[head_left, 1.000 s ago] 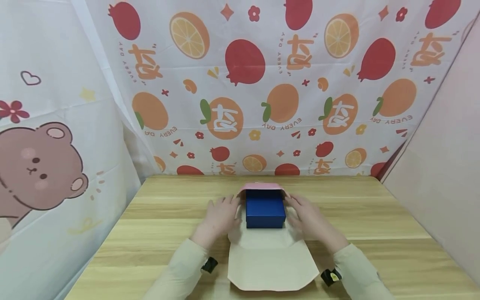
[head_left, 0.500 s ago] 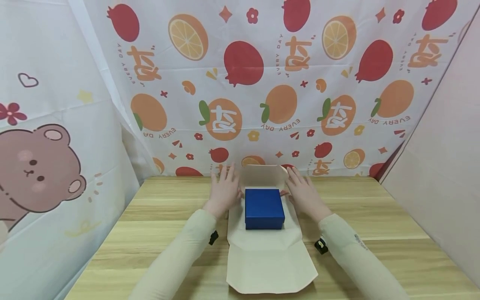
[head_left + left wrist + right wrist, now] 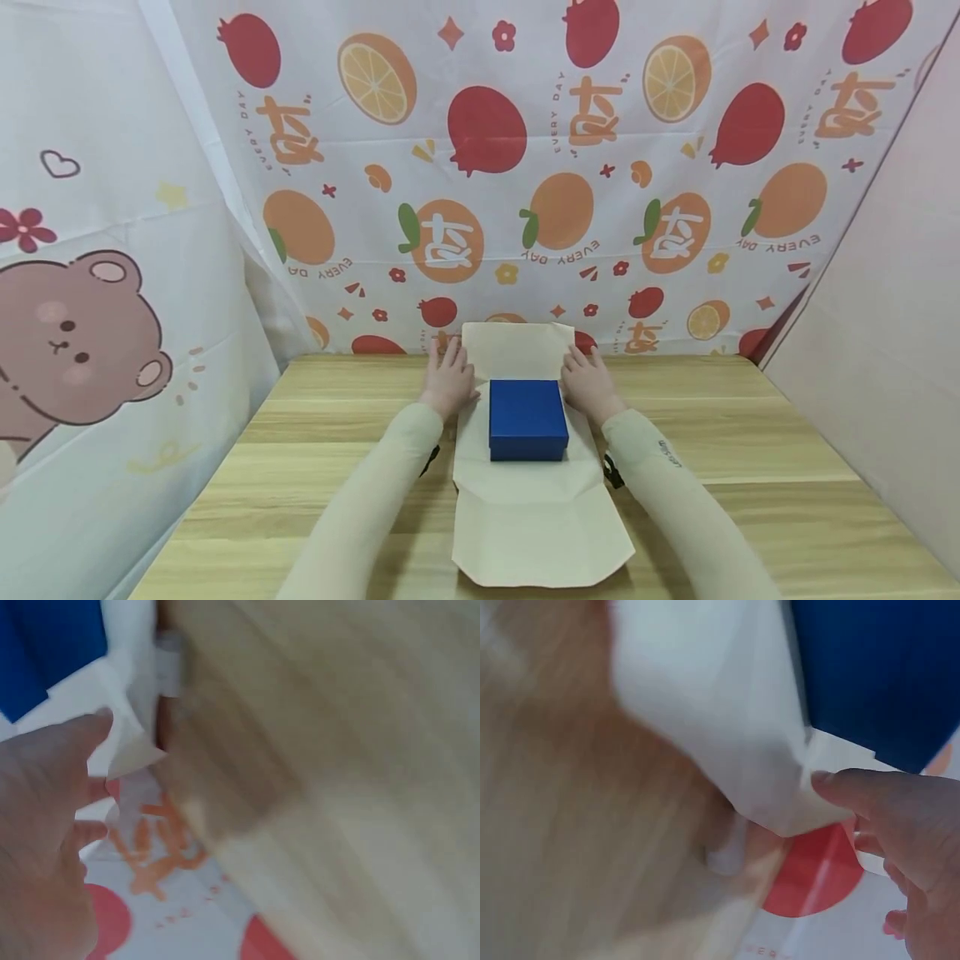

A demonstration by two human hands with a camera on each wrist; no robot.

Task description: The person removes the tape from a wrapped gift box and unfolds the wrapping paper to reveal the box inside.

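An opened-out cardboard folding box (image 3: 540,533), cream inside, lies on the table in the head view. Its far flap (image 3: 517,346) stands up and leans back against the patterned cloth. On the box's middle sits a closed blue box (image 3: 527,412). My left hand (image 3: 447,387) is at the flap's left edge, fingers pointing away; its thumb (image 3: 97,724) touches the cream board by the corner fold. At the right edge my right hand (image 3: 588,385) has its fingers against the flap, with the thumb (image 3: 832,780) beside the fold, just below the blue box.
The wooden table (image 3: 315,467) ends at a white cloth with fruit prints (image 3: 487,208). A bear-printed cloth (image 3: 75,333) hangs on the left, a pale panel (image 3: 885,333) on the right. A whitish tab (image 3: 727,851) sticks out by the cardboard in the right wrist view.
The far flap, earlier folded forward over the blue box's back with its pink side showing, has swung up and back. Both hands have moved away from me along its sides, then closer to its edges.
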